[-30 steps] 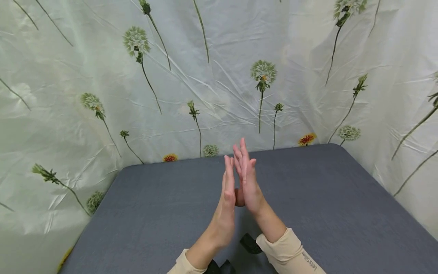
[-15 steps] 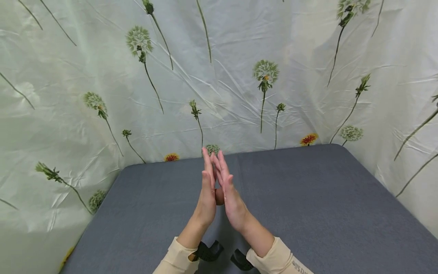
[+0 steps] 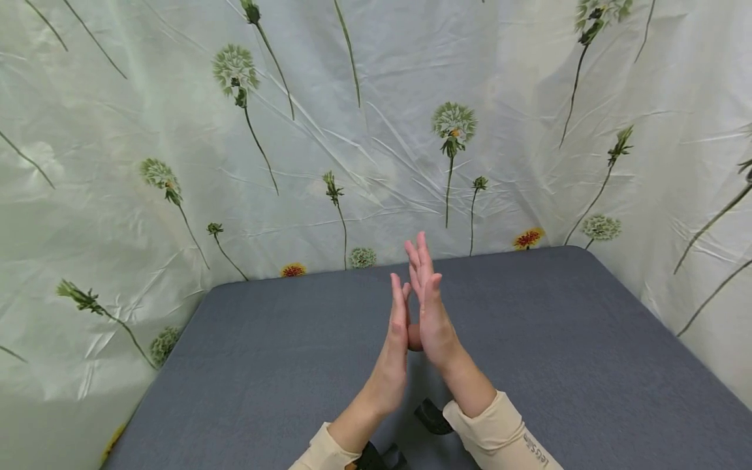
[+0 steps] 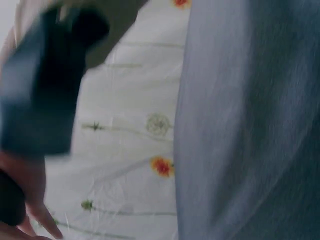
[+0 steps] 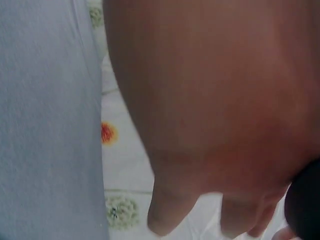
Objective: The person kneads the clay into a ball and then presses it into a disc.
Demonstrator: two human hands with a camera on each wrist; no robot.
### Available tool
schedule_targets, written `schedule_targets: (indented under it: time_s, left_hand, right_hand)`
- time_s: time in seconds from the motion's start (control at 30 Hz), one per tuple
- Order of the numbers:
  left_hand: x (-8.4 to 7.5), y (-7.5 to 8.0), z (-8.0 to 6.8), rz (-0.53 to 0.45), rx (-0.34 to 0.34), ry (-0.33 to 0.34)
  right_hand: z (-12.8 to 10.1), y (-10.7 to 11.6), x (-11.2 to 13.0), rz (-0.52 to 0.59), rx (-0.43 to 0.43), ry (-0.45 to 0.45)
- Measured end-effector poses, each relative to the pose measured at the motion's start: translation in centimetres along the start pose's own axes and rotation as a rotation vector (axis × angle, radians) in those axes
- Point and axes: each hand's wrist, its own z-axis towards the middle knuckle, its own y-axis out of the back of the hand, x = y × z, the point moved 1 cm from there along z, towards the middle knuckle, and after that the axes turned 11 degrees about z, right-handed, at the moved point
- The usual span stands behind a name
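My left hand [image 3: 392,356] and right hand [image 3: 437,326] stand upright above the table, palms facing each other, fingers straight. A brown, rounded, ball-like thing [image 3: 414,337] is pressed between the palms; most of it is hidden. It looks dark in the left wrist view, where the ball-like thing [image 4: 9,200] sits at the left edge, and in the right wrist view the ball-like thing [image 5: 306,202] is at the right edge. The right fingertips reach farther forward than the left ones. Across the right wrist view spreads the right hand [image 5: 215,110], fingers pointing down.
A grey cloth-covered table [image 3: 282,365] lies below both hands. Behind it hangs a pale curtain [image 3: 388,150] printed with dandelions. Black wrist mounts, such as the right one [image 3: 433,418], stick out inward from the cream sleeves [image 3: 493,427].
Both hands swung left, fingertips nearly level, then back right. Now the right hand is again farther forward than the left. The ball-like thing stayed between the palms.
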Motion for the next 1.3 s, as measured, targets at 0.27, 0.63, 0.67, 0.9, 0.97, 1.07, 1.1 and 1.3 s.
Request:
schedule_targets:
  time_s: [0.27, 0.63, 0.67, 0.9, 0.97, 1.07, 1.1, 1.3]
  left_hand:
    - [-1.3, -0.1, -0.3, 0.129, -0.049, -0.064]
    - [0.0, 4.6, 1.1, 0.101, -0.234, 0.001]
    - [0.3, 4.7, 1.2, 0.074, -0.23, 0.03]
    - [1.6, 3.0, 1.0, -0.05, -0.122, 0.096]
    - [1.5, 2.2, 0.8, -0.04, -0.097, 0.066]
    - [1.0, 1.0, 0.4, -0.004, -0.057, 0.012]
    - [0.7, 0.6, 0.2, 0.014, -0.046, -0.004]
    - [-0.4, -0.1, -0.3, 0.105, -0.048, -0.074]
  right_hand:
    - [0.1, 0.7, -1.0, 0.062, 0.02, -0.082]
    - [-1.3, -3.4, -2.7, 0.077, 0.163, -0.136]
    - [-1.4, -3.6, -2.6, 0.073, 0.166, -0.124]
    - [-1.0, -3.0, -1.1, 0.007, 0.098, -0.039]
    - [-0.7, -2.2, -0.6, -0.005, 0.061, -0.017]
    - [-0.3, -1.0, -0.2, -0.012, 0.02, 0.012]
    - [-0.2, -0.6, -0.1, -0.007, 0.01, 0.014]
    - [0.1, 0.4, -0.7, 0.067, 0.012, -0.049]
